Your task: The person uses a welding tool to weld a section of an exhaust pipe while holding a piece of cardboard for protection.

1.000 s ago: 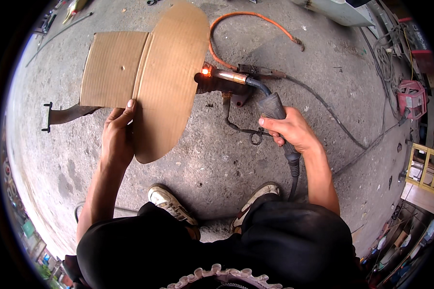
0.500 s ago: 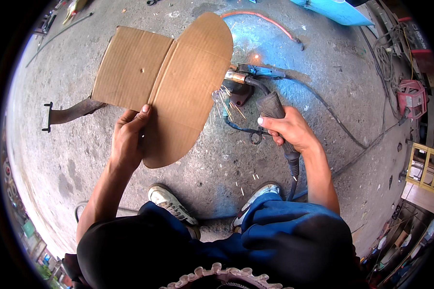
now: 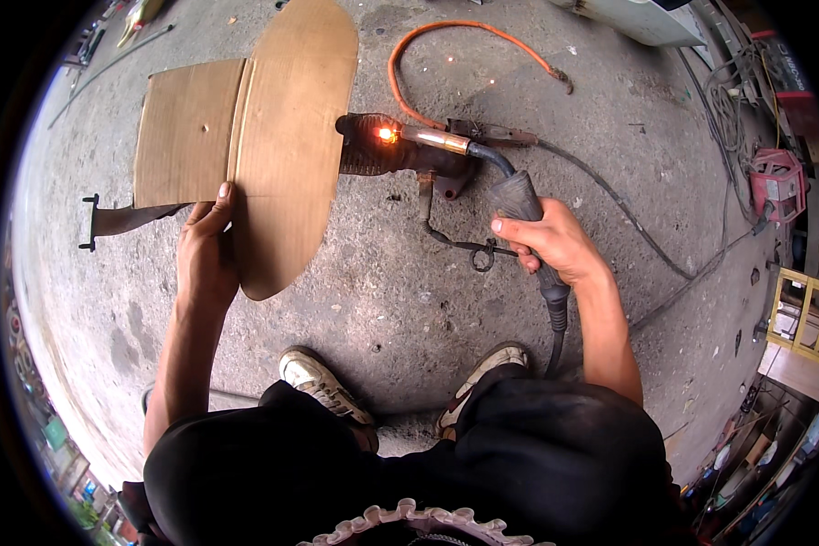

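Observation:
My left hand (image 3: 207, 250) pinches the lower edge of a folded brown cardboard sheet (image 3: 291, 136), thumb on its face. In my right hand (image 3: 555, 238) is the dark handle of a welding torch (image 3: 516, 200), fingers wrapped round it. The torch's copper nozzle (image 3: 435, 138) points left at a rusty metal pipe part (image 3: 364, 146), where a spot glows orange. Much of that part is hidden behind the cardboard; a curved pipe end with a black bracket (image 3: 91, 223) shows on the far side. A clamp (image 3: 491, 132) with a cable grips near the part's right end.
An orange hose (image 3: 469, 25) curves over the concrete floor (image 3: 391, 309) beyond the part. Dark cables run right towards a pink-red box (image 3: 778, 187). A yellow frame (image 3: 803, 314) stands at the right edge. My shoes (image 3: 323, 382) are close below.
The bright blue light and falling sparks are gone, leaving a glowing spot. My left hand has moved the cardboard left, uncovering more of the pipe part and nozzle. The right hand has barely moved.

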`<state>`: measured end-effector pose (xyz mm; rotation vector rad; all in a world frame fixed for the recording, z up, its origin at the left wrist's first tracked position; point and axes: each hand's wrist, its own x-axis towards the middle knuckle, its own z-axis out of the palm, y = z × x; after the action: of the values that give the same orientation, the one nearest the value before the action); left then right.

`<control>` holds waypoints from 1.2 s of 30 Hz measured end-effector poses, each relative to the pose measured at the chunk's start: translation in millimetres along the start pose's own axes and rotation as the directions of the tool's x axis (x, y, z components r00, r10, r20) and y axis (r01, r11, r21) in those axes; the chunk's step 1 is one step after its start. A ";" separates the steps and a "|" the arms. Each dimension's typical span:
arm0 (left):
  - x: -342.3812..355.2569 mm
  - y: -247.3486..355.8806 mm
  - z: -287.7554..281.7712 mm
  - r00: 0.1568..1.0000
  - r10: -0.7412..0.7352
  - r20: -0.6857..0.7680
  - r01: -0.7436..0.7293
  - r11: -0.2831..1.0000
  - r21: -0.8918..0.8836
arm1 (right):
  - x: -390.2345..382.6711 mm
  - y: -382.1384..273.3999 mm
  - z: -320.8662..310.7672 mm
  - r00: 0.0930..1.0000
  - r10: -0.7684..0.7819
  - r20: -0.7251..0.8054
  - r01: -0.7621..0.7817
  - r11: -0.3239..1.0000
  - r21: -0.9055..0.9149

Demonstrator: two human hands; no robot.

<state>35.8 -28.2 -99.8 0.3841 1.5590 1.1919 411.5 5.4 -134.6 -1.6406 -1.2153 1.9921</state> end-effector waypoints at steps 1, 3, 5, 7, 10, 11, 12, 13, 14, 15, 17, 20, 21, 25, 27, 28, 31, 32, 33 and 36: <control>-0.2 -0.3 -2.8 1.000 -0.006 0.010 0.006 1.000 0.000 | 0.6 -0.7 1.6 1.000 0.001 0.006 -0.001 1.000 0.000; 0.6 -4.8 -1.8 1.000 -0.028 0.006 0.028 1.000 0.003 | 0.1 -1.7 2.5 1.000 0.010 0.007 -0.010 1.000 -0.008; 0.3 -7.9 -0.2 0.998 -0.057 0.018 0.057 0.998 0.023 | -0.6 -3.7 5.8 1.000 -0.005 -0.013 0.005 1.000 -0.004; -1.4 -10.2 1.8 0.994 -0.095 0.046 0.092 0.994 0.061 | -0.6 -3.5 6.4 1.000 -0.018 -0.018 0.018 1.000 -0.004; -9.1 -8.9 11.2 0.993 -0.104 0.050 0.099 0.990 0.101 | 0.5 -1.9 5.6 1.000 -0.029 -0.008 0.028 1.000 -0.012; -9.4 -9.4 10.8 0.992 -0.109 0.058 0.102 0.988 0.119 | 1.2 -1.5 5.8 1.000 -0.028 -0.005 0.028 1.000 -0.011; -8.6 -11.7 9.8 0.993 -0.103 0.060 0.096 0.989 0.116 | 1.7 -1.2 6.2 1.000 -0.027 -0.002 0.027 1.000 -0.011; -7.3 -15.3 8.2 0.993 -0.098 0.062 0.090 0.990 0.112 | 1.8 -1.4 6.6 1.000 -0.026 0.002 0.026 1.000 -0.008; -6.1 -18.2 7.9 0.993 -0.094 0.067 0.086 0.991 0.107 | 1.1 -1.8 6.3 1.000 -0.023 0.003 0.023 1.000 -0.007; -6.3 -19.2 9.3 0.992 -0.097 0.075 0.088 0.990 0.111 | 0.7 -1.9 6.0 1.000 -0.021 0.004 0.021 1.000 -0.005; -7.6 -20.5 12.9 0.991 -0.102 0.089 0.091 0.989 0.120 | 0.8 -0.5 4.7 1.000 -0.021 -0.002 0.021 1.000 -0.002; -6.0 -21.4 8.0 0.986 -0.114 0.120 0.094 0.983 0.159 | 1.2 -0.8 4.9 1.000 -0.023 -0.002 0.023 1.000 -0.006; -7.4 -20.5 8.7 0.987 -0.114 0.117 0.096 0.984 0.151 | 1.7 -1.0 5.6 1.000 -0.023 0.000 0.023 1.000 -0.008; -8.2 -24.0 12.8 0.986 -0.121 0.118 0.106 0.986 0.130 | 2.2 1.1 5.0 1.000 -0.016 0.008 0.016 1.000 -0.003; -8.6 -22.5 12.5 0.987 -0.119 0.108 0.105 0.987 0.121 | 1.6 -0.6 5.8 1.000 -0.013 0.007 0.013 1.000 -0.001; -8.8 -21.6 13.0 0.988 -0.118 0.099 0.107 0.988 0.113 | 1.6 -0.7 5.4 1.000 -0.014 0.010 0.014 1.000 -0.001; -4.0 -18.5 8.2 0.988 -0.130 0.087 0.119 0.985 0.126 | 0.8 0.4 3.2 1.000 -0.018 0.003 0.018 1.000 0.006; -2.5 -14.5 3.8 0.988 -0.132 0.079 0.120 0.983 0.140 | 0.8 -0.7 4.9 1.000 -0.024 0.000 0.024 1.000 0.017; -2.2 -10.1 2.0 0.992 -0.107 0.062 0.100 0.989 0.109 | 1.0 -1.3 6.0 1.000 -0.030 -0.004 0.031 0.999 0.028; 5.8 -6.1 -4.8 0.998 -0.050 0.031 0.049 0.999 0.017 | 0.5 0.0 3.2 1.000 -0.021 -0.012 0.022 0.999 0.039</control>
<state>31.6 -28.9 -108.5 0.3713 1.5437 1.1304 408.4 4.4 -134.9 -1.6116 -1.1770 1.9780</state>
